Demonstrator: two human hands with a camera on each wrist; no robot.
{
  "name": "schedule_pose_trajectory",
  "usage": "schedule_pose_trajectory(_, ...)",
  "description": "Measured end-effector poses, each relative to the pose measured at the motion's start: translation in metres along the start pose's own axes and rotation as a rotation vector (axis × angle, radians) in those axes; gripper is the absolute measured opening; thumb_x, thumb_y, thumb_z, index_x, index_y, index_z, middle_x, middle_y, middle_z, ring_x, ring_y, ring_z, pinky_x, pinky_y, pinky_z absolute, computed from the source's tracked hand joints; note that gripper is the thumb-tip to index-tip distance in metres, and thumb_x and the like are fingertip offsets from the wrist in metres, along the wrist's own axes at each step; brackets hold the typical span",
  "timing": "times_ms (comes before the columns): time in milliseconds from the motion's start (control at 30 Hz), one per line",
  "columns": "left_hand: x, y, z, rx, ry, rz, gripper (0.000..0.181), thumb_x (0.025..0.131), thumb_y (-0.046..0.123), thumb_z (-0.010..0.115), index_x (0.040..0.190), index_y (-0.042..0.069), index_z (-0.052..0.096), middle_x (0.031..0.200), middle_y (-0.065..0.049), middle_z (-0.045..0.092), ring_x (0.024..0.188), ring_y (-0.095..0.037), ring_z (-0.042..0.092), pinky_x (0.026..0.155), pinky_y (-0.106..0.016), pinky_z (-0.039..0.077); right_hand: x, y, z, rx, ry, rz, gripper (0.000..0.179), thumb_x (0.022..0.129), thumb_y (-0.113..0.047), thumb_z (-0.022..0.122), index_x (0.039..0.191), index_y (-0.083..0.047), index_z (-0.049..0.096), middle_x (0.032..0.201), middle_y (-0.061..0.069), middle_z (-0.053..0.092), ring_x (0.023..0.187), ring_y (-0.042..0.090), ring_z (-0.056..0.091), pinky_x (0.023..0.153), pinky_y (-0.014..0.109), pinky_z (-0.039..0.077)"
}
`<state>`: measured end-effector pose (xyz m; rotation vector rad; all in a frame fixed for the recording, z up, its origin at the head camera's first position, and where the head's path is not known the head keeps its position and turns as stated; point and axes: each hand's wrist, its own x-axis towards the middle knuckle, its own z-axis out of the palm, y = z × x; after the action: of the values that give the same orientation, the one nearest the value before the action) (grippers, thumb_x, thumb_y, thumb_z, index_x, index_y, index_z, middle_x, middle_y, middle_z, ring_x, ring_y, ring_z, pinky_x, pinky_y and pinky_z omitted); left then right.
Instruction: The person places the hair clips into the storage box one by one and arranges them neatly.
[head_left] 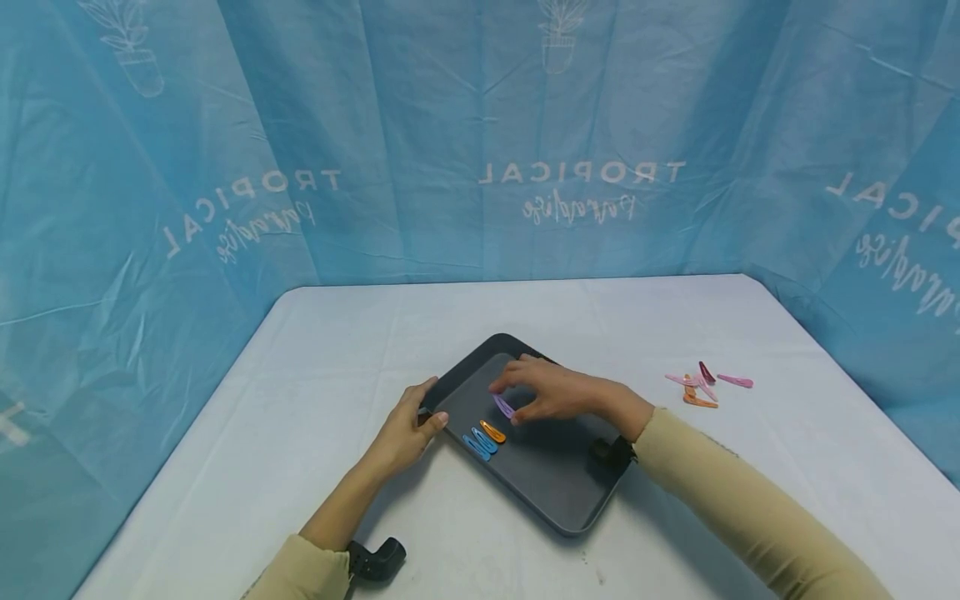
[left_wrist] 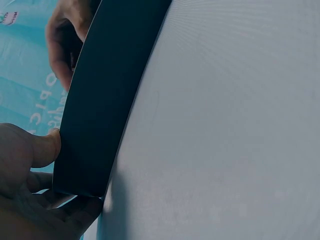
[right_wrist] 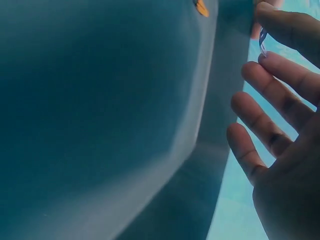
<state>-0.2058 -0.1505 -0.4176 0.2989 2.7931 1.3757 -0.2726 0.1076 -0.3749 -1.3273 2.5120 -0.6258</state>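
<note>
A dark grey rectangular tray lies at an angle on the white table. My left hand grips its left corner, thumb on the rim and fingers around the outside wall, as the left wrist view also shows. Over the tray, my right hand pinches a purple snap hair clip between thumb and index finger; the other fingers are spread in the right wrist view. Near the tray's lower-left side, blue hair clips and an orange hair clip lie side by side in a row.
Right of the tray, a loose group of hair clips lies on the table: pink clips, a dark red clip and orange clips. A blue printed curtain hangs behind and beside the table.
</note>
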Motion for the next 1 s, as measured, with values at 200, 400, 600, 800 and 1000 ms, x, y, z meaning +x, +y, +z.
schedule_pose_trajectory(200,0.001,0.000,0.000,0.001,-0.003,0.006,0.062,0.094,0.017,0.056,0.148,0.004,0.027,0.148,-0.023,0.033,0.138,-0.043,0.030,0.109,-0.057,0.032,0.006,0.003,0.008,-0.035,-0.035,0.015,0.048,0.085,-0.024,0.070,0.130,-0.012,0.056,0.129,0.002,0.055,0.126,0.024,0.045,0.107,0.048,0.037)
schedule_pose_trajectory(400,0.001,0.000,0.000,-0.004,-0.002,0.008,0.061,0.095,0.017,0.056,0.147,0.004,0.028,0.148,-0.023,0.033,0.139,-0.042,0.029,0.110,-0.057,0.030,0.009,0.005,0.013,-0.042,-0.055,0.015,0.048,0.085,-0.022,0.070,0.130,-0.012,0.057,0.128,0.004,0.055,0.132,0.029,0.042,0.117,0.052,0.020)
schedule_pose_trajectory(600,0.001,-0.001,0.000,0.001,0.004,0.011,0.061,0.094,0.016,0.056,0.147,0.003,0.028,0.147,-0.023,0.034,0.138,-0.042,0.030,0.111,-0.057,0.029,0.012,0.008,0.018,-0.071,-0.078,0.015,0.049,0.085,-0.024,0.070,0.131,-0.013,0.055,0.130,0.005,0.054,0.135,0.031,0.039,0.118,0.053,0.017)
schedule_pose_trajectory(800,0.000,-0.002,0.001,-0.010,0.006,0.017,0.061,0.094,0.015,0.056,0.147,0.002,0.028,0.146,-0.023,0.035,0.138,-0.042,0.031,0.111,-0.057,0.029,0.013,0.011,0.022,-0.081,-0.090,0.037,0.050,0.085,-0.025,0.070,0.132,-0.016,0.055,0.134,0.005,0.052,0.138,0.036,0.033,0.117,0.055,0.017)
schedule_pose_trajectory(1000,0.001,-0.002,0.001,-0.008,0.006,0.015,0.061,0.094,0.016,0.056,0.147,0.003,0.028,0.147,-0.022,0.035,0.138,-0.042,0.030,0.111,-0.057,0.029,0.013,0.010,0.023,-0.103,-0.094,0.021,0.049,0.085,-0.026,0.071,0.131,-0.019,0.056,0.126,0.001,0.053,0.125,0.026,0.043,0.114,0.052,0.026)
